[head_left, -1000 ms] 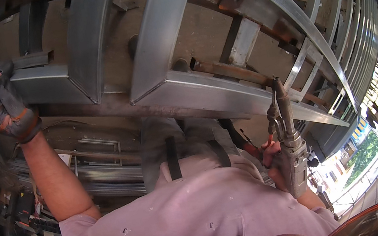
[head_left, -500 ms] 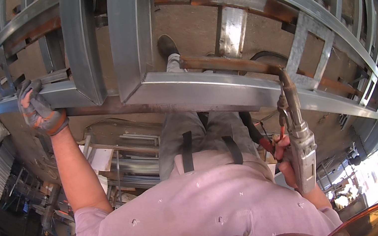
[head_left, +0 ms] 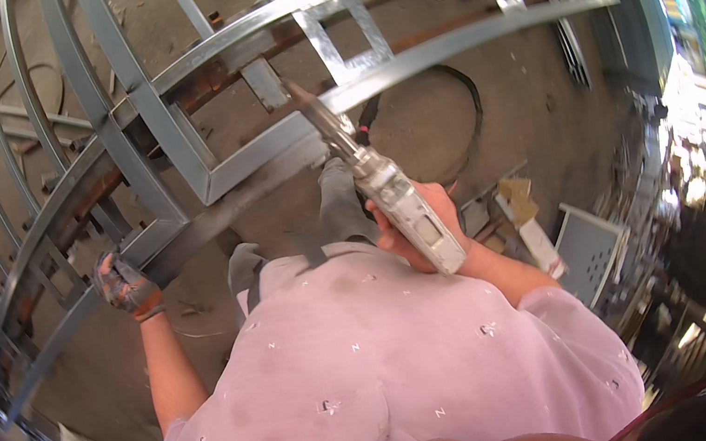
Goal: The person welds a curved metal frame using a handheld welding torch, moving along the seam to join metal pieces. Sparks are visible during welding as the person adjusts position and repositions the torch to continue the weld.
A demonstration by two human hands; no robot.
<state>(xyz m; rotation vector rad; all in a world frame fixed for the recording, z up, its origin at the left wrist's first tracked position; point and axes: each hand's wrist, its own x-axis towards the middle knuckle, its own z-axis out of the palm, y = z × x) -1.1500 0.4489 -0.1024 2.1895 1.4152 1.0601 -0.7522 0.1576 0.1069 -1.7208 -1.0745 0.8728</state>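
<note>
The right hand (head_left: 416,228) is wrapping its fingers tight around the body of a long silver welding torch (head_left: 391,195), held in front of the chest. The torch is running up and to the left from the hand, its long axis slanting, and its narrow tip is touching or hovering just off a rail of the grey steel frame (head_left: 202,167); which of the two cannot be told. The left hand (head_left: 126,284), in a worn glove, is clamping a lower bar of that same frame, well to the left of the torch, so the right hand is the nearer one to the joint at the tip. A dark cable (head_left: 444,91) is looping on the concrete floor (head_left: 529,95) beyond the frame. The person is wearing a pale pink shirt (head_left: 368,359). To the right, on the floor, a flat brown cardboard piece (head_left: 519,196) is lying beside a pale square panel (head_left: 589,245). No readable labels or signs are showing.
</note>
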